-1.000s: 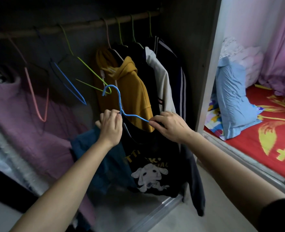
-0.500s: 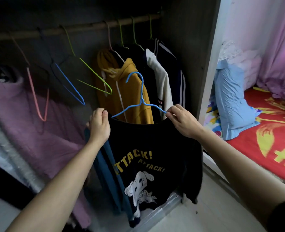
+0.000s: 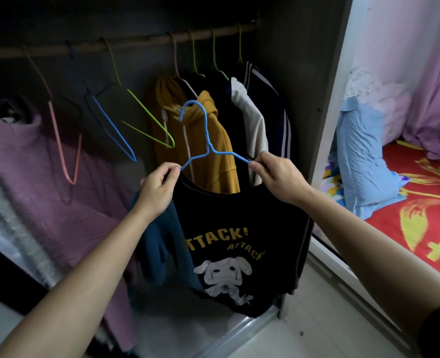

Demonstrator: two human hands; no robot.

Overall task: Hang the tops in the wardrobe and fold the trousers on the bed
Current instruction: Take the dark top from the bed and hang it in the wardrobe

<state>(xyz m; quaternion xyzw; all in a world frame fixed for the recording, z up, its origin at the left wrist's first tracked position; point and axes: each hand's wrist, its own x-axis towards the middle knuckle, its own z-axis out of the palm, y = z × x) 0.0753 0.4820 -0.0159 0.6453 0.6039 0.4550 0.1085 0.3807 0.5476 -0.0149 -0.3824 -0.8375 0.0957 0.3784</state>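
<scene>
Black cloth now hangs flat and open. A second ago the black top was bunched up low; now it is spread out on the blue hanger, with the dog picture showing. The left hand pinches one shoulder and the right hand pinches the other, both shut tight on the top and the hanger ends. The hook is up but not on the rail yet. I think the next job is to lift it onto the rail, beside the yellow hoodie.
</scene>
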